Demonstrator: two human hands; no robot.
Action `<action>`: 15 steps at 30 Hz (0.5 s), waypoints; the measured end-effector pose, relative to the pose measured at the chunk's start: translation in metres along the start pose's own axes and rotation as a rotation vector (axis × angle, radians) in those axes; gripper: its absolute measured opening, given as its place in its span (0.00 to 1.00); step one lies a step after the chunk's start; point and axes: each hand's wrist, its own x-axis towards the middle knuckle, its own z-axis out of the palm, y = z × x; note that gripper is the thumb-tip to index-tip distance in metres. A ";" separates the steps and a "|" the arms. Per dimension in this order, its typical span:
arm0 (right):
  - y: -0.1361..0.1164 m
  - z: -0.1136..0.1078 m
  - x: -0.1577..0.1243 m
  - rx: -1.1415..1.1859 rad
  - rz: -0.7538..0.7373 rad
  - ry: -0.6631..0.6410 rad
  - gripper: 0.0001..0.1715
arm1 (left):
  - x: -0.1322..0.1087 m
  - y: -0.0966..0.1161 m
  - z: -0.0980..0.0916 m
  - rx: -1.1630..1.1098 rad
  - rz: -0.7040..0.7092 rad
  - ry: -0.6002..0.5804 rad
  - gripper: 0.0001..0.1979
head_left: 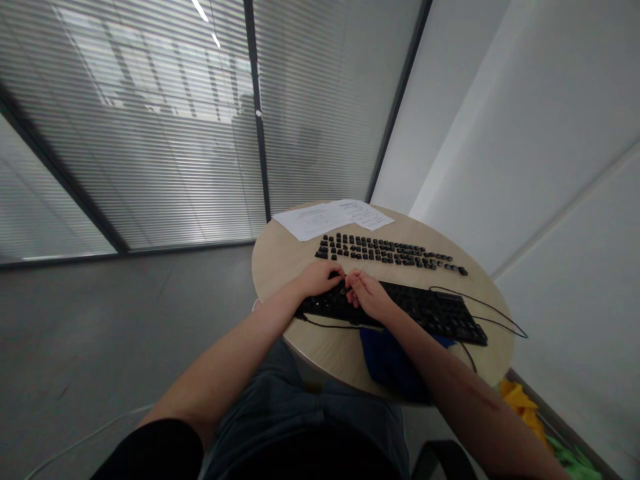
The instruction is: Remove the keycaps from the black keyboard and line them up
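A black keyboard point(423, 307) lies slantwise across the round wooden table, close to my body. At the far edge of its left part, my left hand point(320, 277) rests with bent fingers gripping the keyboard. Just right of it, my right hand point(367, 293) is closed in a pinch over the keys. Thin, faint wire-like lines stick out above its fingers; what it holds is too small to name. Beyond the keyboard, loose black keycaps point(385, 252) are laid out in rows. Under my right forearm a dark blue cloth point(383, 360) hangs at the table's near edge.
Printed paper sheets point(320, 219) lie at the far side of the round table point(280, 257). Black cable point(500, 312) loops past the right edge. A glass partition with blinds point(200, 133) stands behind, a white wall point(565, 200) at right. Yellow material point(523, 403) sits on the floor.
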 end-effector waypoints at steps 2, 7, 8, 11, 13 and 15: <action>-0.001 0.001 0.000 -0.007 0.002 -0.003 0.21 | 0.000 0.000 0.000 0.002 -0.003 0.005 0.09; -0.001 0.002 0.003 -0.007 0.031 0.014 0.20 | 0.000 0.001 0.001 0.005 -0.006 0.013 0.09; 0.000 0.002 0.004 -0.001 0.041 0.021 0.21 | 0.000 0.001 0.001 0.005 -0.007 0.013 0.09; 0.004 0.001 0.006 0.021 0.078 0.043 0.21 | 0.000 0.001 0.001 0.007 -0.011 0.016 0.09; 0.005 0.002 0.007 0.023 0.091 0.042 0.22 | 0.000 0.001 0.001 0.007 -0.014 0.017 0.09; 0.005 0.002 0.007 0.025 0.089 0.027 0.22 | 0.000 0.001 0.001 0.013 -0.018 0.018 0.09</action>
